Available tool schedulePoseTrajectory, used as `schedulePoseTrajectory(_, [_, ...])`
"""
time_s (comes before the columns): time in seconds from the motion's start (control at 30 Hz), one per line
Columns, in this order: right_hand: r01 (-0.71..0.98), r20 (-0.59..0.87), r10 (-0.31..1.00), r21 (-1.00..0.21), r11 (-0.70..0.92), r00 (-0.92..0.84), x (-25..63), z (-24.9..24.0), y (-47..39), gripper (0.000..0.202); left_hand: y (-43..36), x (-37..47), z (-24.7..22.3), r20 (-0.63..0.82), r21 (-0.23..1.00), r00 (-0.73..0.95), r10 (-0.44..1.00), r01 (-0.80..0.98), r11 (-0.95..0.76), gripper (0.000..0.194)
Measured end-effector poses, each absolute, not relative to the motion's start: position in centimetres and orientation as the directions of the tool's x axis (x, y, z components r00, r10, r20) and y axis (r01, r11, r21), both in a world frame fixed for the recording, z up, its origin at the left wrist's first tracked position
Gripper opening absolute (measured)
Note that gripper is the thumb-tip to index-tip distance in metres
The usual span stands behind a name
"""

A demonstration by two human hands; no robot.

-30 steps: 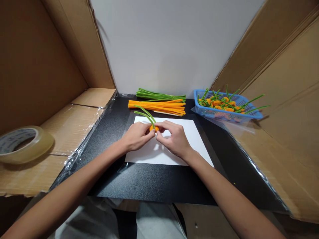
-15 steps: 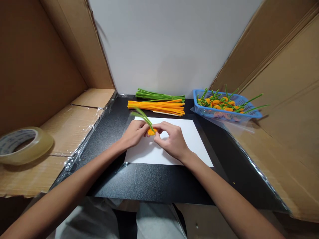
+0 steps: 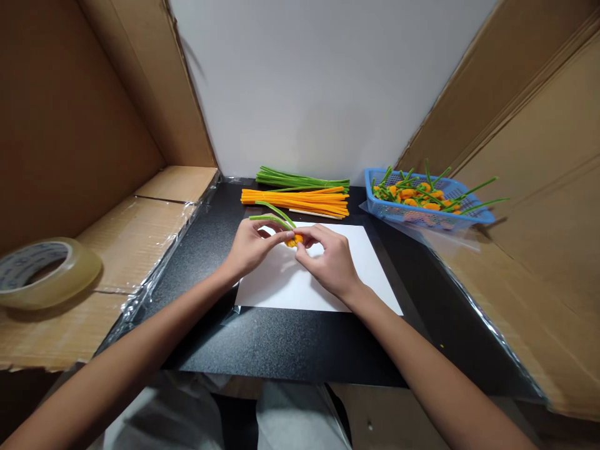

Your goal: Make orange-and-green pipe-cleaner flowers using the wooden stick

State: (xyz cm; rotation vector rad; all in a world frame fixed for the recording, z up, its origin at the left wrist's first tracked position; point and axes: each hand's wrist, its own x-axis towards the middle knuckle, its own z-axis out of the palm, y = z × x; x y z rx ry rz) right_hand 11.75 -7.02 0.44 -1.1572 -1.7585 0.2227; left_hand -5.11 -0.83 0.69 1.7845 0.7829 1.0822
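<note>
A small orange fuzzy piece (image 3: 295,240) with two green stems (image 3: 276,215) is held above a white sheet (image 3: 319,290). My left hand (image 3: 253,247) pinches it from the left, near where the stems meet the orange part. From the right, my right hand (image 3: 328,256) grips the orange part between thumb and fingers. The stems point to the upper left, spread slightly apart. Fingertips partly cover the orange piece.
Behind the sheet lie orange sticks (image 3: 295,200) and green sticks (image 3: 300,179). A blue basket (image 3: 422,219) at the back right holds several orange and green pieces. A tape roll (image 3: 84,275) rests on cardboard at the left.
The orange piece has moved slightly right and up with both hands. Its green stems now tilt further left and stand more apart.
</note>
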Motion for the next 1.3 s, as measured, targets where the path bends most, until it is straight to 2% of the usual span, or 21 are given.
schedulePoseTrajectory(0.17, [0.600,0.633,0.773,-0.603,0.526,-0.041,11.5,0.2,-7.1,0.026,-1.7,-4.5,0.0,0.424,0.895,0.307,0.852,-0.001,-0.446,0.025])
schedulePoseTrajectory(0.27, [0.522,0.594,0.805,-0.688,0.504,0.006,11.1,0.0,-7.2,0.025,-2.1,-4.3,-0.5,0.492,0.861,0.253,0.833,0.002,-0.509,0.021])
schedulePoseTrajectory(0.43, [0.277,0.387,0.919,-0.893,0.354,0.074,10.6,-0.3,-7.2,0.019,-2.4,-4.5,-0.9,0.670,0.672,0.249,0.700,0.197,-0.714,0.005])
schedulePoseTrajectory(0.53, [0.189,0.351,0.934,-0.924,0.333,0.070,10.5,-0.5,-7.1,0.015,-2.5,-4.7,-0.9,0.727,0.568,0.269,0.631,0.281,-0.774,0.002])
schedulePoseTrajectory(0.6, [0.166,0.362,0.929,-0.923,0.347,0.072,10.5,-0.5,-7.0,0.013,-2.6,-4.7,-0.9,0.738,0.548,0.263,0.621,0.303,-0.780,0.002])
schedulePoseTrajectory(0.8, [0.147,0.367,0.926,-0.924,0.353,0.085,10.5,-0.4,-6.9,0.013,-3.1,-4.4,-0.7,0.641,0.721,0.202,0.741,0.175,-0.671,0.003])
schedulePoseTrajectory(1.03, [0.135,0.368,0.926,-0.925,0.355,0.088,10.7,-0.5,-6.9,0.015,-2.9,-4.0,-0.7,0.487,0.869,0.154,0.860,0.012,-0.494,0.008])
schedulePoseTrajectory(1.3, [0.116,0.377,0.923,-0.922,0.368,0.072,11.0,-0.8,-6.7,0.018,-2.3,-3.9,0.0,0.338,0.941,0.166,0.926,-0.077,-0.330,0.012])
